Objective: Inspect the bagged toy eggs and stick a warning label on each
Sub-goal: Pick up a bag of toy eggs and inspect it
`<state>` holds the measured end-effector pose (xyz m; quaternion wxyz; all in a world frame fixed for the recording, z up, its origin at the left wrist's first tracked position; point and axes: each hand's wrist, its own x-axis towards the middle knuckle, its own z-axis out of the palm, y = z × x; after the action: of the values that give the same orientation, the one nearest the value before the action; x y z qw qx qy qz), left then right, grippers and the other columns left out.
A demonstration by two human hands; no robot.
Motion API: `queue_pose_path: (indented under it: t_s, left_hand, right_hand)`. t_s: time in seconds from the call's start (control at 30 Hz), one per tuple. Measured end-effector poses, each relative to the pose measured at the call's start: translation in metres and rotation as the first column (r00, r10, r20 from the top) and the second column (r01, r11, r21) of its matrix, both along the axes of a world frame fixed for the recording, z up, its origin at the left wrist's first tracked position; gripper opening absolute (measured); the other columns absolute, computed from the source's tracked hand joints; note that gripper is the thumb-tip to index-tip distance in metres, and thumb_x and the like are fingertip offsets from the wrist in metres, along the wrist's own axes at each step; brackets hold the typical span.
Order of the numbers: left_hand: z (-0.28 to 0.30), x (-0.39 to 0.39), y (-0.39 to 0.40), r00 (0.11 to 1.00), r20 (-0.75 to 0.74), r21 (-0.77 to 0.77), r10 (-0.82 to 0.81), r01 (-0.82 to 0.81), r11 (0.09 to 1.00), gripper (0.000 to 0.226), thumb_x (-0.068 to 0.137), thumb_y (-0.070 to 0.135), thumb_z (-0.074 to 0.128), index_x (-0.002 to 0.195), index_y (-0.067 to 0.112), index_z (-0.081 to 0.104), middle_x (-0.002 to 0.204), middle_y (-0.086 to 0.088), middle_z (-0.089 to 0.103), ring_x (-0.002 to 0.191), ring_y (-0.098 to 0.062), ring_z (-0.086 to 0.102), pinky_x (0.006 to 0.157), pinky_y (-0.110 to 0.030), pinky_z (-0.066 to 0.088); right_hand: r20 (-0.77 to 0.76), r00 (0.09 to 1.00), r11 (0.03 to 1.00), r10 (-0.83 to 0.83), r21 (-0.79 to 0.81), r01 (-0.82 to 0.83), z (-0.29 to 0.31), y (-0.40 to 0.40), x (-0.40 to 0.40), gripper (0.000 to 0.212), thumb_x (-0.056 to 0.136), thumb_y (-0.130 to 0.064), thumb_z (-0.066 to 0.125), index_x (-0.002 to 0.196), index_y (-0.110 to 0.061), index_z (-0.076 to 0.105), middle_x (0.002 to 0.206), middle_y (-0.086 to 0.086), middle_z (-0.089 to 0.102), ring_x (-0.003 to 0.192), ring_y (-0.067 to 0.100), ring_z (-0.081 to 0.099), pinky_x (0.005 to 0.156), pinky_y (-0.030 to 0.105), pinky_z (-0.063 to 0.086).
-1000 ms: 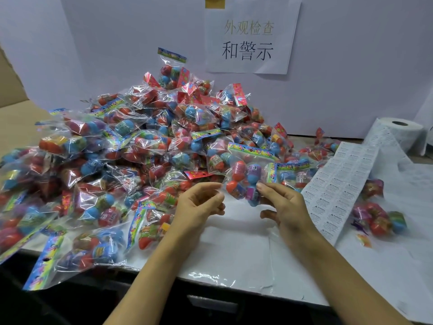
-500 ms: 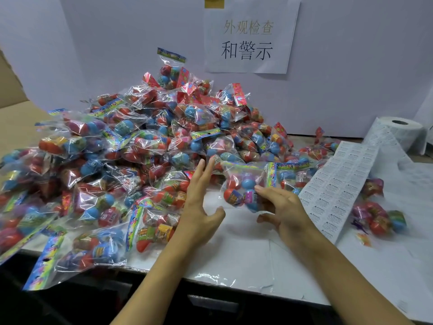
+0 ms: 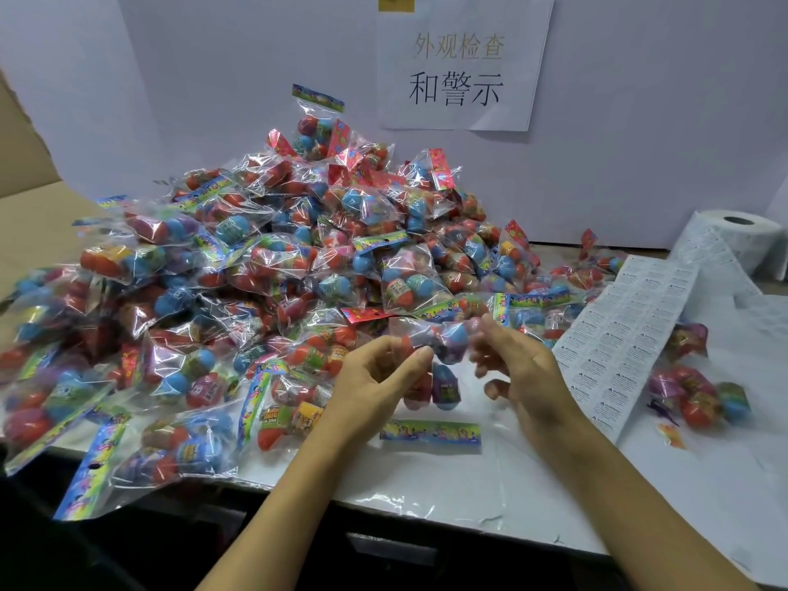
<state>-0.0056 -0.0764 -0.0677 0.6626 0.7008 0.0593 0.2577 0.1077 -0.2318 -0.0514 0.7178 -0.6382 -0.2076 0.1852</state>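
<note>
A: Bag of toy eggs (image 3: 439, 377): location?
B: Held above the white table (image 3: 426, 496), header card (image 3: 430, 432) hanging lowest, in front of the heap of bagged eggs (image 3: 264, 266).
A: Hands?
B: Left hand (image 3: 375, 386) pinches the bag's upper edge; right hand (image 3: 524, 377) grips the other end, fingers curled, blurred.
A: Labels?
B: Warning label strip (image 3: 627, 334) lies right, run out from its roll (image 3: 737, 236).

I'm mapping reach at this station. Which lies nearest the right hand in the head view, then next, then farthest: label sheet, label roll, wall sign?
1. Label sheet, just right of the right hand.
2. Label roll, back right on the table.
3. Wall sign, high behind the pile.
</note>
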Motion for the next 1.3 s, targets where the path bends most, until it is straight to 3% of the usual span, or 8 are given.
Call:
queue_pose_path:
  t_s: [0.1, 0.33, 0.57, 0.63, 0.73, 0.9, 1.13, 1.3]
  left_hand:
    - [0.0022, 0.0005, -0.0031, 0.999, -0.031, -0.073, -0.035, 0.033, 0.997, 0.035, 0.086, 0.031, 0.069, 0.109, 0.004, 0.07, 0.08, -0.009, 0.076, 0.064, -0.017, 0.069, 0.055, -0.025, 0.053]
    - [0.0016, -0.0003, -0.0016, 0.996, -0.079, -0.084, -0.041, 0.035, 0.996, 0.041, 0.09, 0.038, 0.062, 0.113, 0.005, 0.069, 0.099, -0.018, 0.076, 0.089, -0.034, 0.074, 0.067, -0.038, 0.061]
    - [-0.0007, 0.0028, -0.0001, 0.997, -0.074, -0.075, 0.002, -0.008, 0.997, 0.035, 0.106, 0.026, 0.047, 0.11, 0.0, 0.069, 0.098, -0.041, 0.059, 0.079, -0.033, 0.065, 0.066, -0.039, 0.062]
    - [-0.002, 0.0027, -0.0001, 0.998, -0.066, -0.071, -0.011, 0.006, 0.997, 0.037, 0.104, 0.031, 0.048, 0.11, 0.003, 0.071, 0.091, -0.036, 0.061, 0.077, -0.039, 0.063, 0.068, -0.042, 0.062]
    - [-0.0019, 0.0021, 0.0002, 0.998, -0.063, -0.049, -0.029, 0.026, 0.998, 0.04, 0.098, 0.039, 0.049, 0.11, 0.009, 0.072, 0.088, -0.013, 0.072, 0.081, -0.024, 0.072, 0.068, -0.034, 0.062]
    - [-0.0027, 0.0031, 0.0012, 0.998, -0.05, -0.072, -0.048, 0.044, 0.996, 0.037, 0.099, 0.038, 0.054, 0.109, 0.008, 0.072, 0.098, -0.01, 0.077, 0.092, -0.023, 0.075, 0.075, -0.034, 0.062]
    - [-0.0032, 0.0008, 0.0051, 0.995, 0.013, -0.069, -0.096, 0.097, 0.993, 0.022, 0.089, 0.018, 0.076, 0.101, 0.0, 0.073, 0.088, -0.013, 0.075, 0.078, -0.018, 0.071, 0.071, -0.026, 0.056]
    - [-0.0021, 0.0042, 0.0057, 0.998, 0.033, -0.221, -0.058, 0.064, 0.973, 0.012, 0.091, 0.007, 0.07, 0.088, 0.018, 0.073, 0.083, -0.008, 0.071, 0.077, -0.02, 0.066, 0.068, -0.027, 0.057]
  right_hand:
    - [0.082, 0.993, 0.996, 0.081, -0.042, -0.078, 0.0012, 0.0003, -0.005, 0.038, 0.078, -0.06, 0.073, 0.091, -0.025, 0.078, 0.091, -0.002, 0.076, 0.078, 0.006, 0.065, 0.058, 0.021, 0.047]
    - [0.097, 0.993, 0.998, 0.065, -0.015, -0.064, 0.0018, -0.0019, -0.0061, 0.011, 0.09, -0.031, 0.07, 0.087, -0.029, 0.081, 0.082, -0.003, 0.076, 0.074, 0.006, 0.066, 0.057, 0.023, 0.047]
    - [0.111, 0.991, 0.997, 0.079, -0.023, -0.077, 0.0034, -0.0017, -0.0073, 0.015, 0.084, -0.041, 0.07, 0.084, -0.03, 0.08, 0.08, -0.005, 0.075, 0.074, 0.006, 0.066, 0.055, 0.021, 0.046]
    - [0.131, 0.987, 0.996, 0.094, -0.02, -0.092, 0.0034, -0.0021, -0.008, 0.014, 0.082, -0.045, 0.075, 0.083, -0.032, 0.08, 0.08, -0.006, 0.075, 0.074, 0.005, 0.067, 0.054, 0.02, 0.046]
    - [0.165, 0.98, 0.993, 0.112, -0.045, -0.106, 0.002, -0.0006, -0.0086, 0.024, 0.077, -0.047, 0.081, 0.086, -0.025, 0.079, 0.08, -0.002, 0.075, 0.072, 0.005, 0.067, 0.054, 0.02, 0.045]
    - [0.151, 0.98, 0.99, 0.13, -0.066, -0.122, -0.0001, 0.0001, -0.0081, 0.03, 0.072, -0.045, 0.079, 0.084, -0.017, 0.079, 0.074, 0.0, 0.073, 0.066, 0.006, 0.062, 0.054, 0.024, 0.041]
    - [0.076, 0.967, 0.961, 0.245, -0.147, -0.232, -0.0032, 0.0016, -0.0094, 0.019, 0.077, -0.041, 0.075, 0.079, -0.023, 0.074, 0.067, -0.003, 0.064, 0.061, 0.008, 0.052, 0.051, 0.018, 0.039]
    - [0.016, 0.969, 0.963, 0.247, -0.118, -0.244, 0.0, 0.0011, -0.0098, 0.034, 0.079, -0.044, 0.079, 0.083, -0.011, 0.076, 0.078, 0.007, 0.072, 0.066, 0.014, 0.053, 0.054, 0.019, 0.041]
